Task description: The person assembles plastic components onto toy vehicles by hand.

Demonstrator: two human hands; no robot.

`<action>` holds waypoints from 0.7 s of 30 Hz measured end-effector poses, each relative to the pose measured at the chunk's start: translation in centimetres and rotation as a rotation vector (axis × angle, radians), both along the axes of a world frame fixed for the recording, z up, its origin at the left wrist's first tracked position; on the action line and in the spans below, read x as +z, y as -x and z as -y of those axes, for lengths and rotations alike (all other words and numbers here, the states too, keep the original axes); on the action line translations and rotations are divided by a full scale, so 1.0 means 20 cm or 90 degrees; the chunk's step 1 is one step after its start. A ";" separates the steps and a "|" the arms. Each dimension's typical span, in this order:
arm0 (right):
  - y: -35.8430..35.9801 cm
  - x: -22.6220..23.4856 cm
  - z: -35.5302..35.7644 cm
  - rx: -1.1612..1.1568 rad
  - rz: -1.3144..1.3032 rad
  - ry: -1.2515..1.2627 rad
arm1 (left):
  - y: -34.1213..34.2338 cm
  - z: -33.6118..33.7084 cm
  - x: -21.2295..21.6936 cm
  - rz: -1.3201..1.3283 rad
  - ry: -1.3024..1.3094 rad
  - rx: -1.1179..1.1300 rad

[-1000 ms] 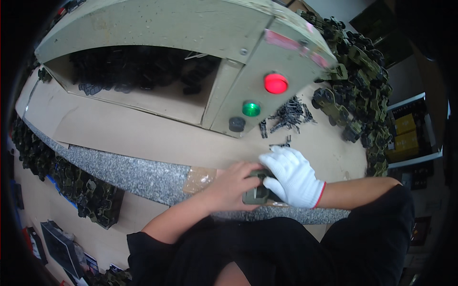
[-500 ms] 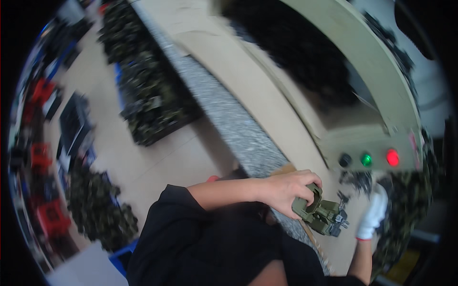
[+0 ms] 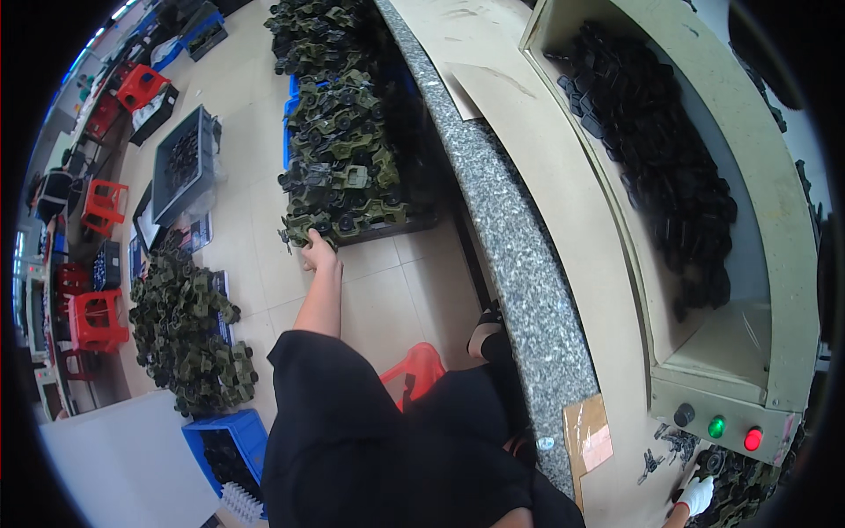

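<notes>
Bare left hand (image 3: 317, 253), closed on an olive toy (image 3: 304, 234), touches the pile (image 3: 339, 150) lying straight ahead; gloved right hand (image 3: 698, 495) rests far off, grip unclear.

Bench edge (image 3: 519, 264) looks like rough speckled granite topped with matt brown cardboard (image 3: 563, 176), the green toy vehicles (image 3: 343, 167) are matt molded plastic, the floor (image 3: 387, 299) is glossy tile, and the right hand (image 3: 698, 497) wears white knit cloth.
</notes>
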State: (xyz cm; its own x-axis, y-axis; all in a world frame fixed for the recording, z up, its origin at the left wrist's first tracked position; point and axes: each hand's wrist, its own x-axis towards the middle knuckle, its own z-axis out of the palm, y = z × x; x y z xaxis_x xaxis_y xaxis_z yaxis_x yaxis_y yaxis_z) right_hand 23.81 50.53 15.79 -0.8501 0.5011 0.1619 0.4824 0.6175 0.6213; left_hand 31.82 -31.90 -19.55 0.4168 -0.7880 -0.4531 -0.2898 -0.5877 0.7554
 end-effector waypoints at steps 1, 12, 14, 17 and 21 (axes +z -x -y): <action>-0.01 -0.01 0.03 -0.004 0.004 -0.002 | 0.02 0.07 -0.06 0.004 -0.002 -0.004; -0.18 0.01 0.23 0.152 0.063 0.098 | 0.18 0.21 -0.27 -0.002 0.062 -0.320; -0.18 -0.03 0.04 0.147 -0.047 0.256 | 0.28 0.11 -0.03 0.053 0.304 -0.169; -0.15 -0.11 -0.08 0.108 -0.255 0.275 | 0.50 -0.12 0.55 -0.345 0.573 -0.370; -0.24 -0.05 -0.17 -0.002 -0.119 0.322 | 0.70 -0.74 1.28 -0.441 0.771 -0.749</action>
